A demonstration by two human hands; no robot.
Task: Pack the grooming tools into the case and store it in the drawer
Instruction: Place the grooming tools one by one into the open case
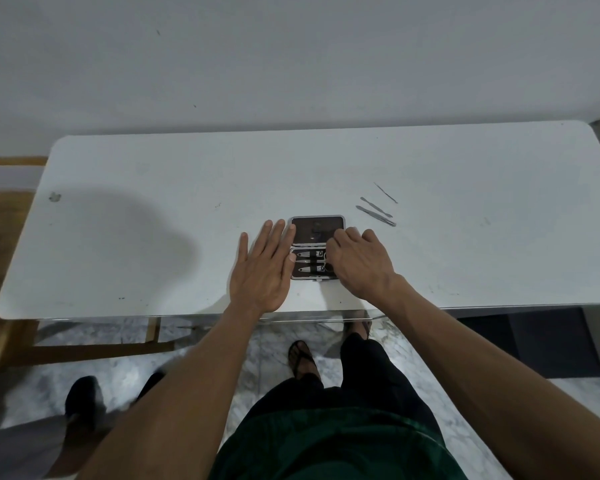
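Observation:
A small grooming case (317, 230) lies open on the white table (153, 220), dark lining, silver rim. Its near half holds several metal tools (309, 261) under a strap. My left hand (262, 271) rests flat on the table against the case's left edge, fingers spread, thumb touching the rim. My right hand (357, 261) is curled over the case's right side, fingertips on the tools there; what they grip is hidden. Three thin metal tools lie loose to the right: a pointed pick (385, 192), a slim file (371, 206) and tweezers (376, 216).
The table stands against a plain wall, its front edge just past my wrists. A clear shelf or drawer front (312, 317) shows under the edge. Another person's dark shoes (84, 393) are on the marble floor at lower left. A dark cabinet (534, 341) sits at right.

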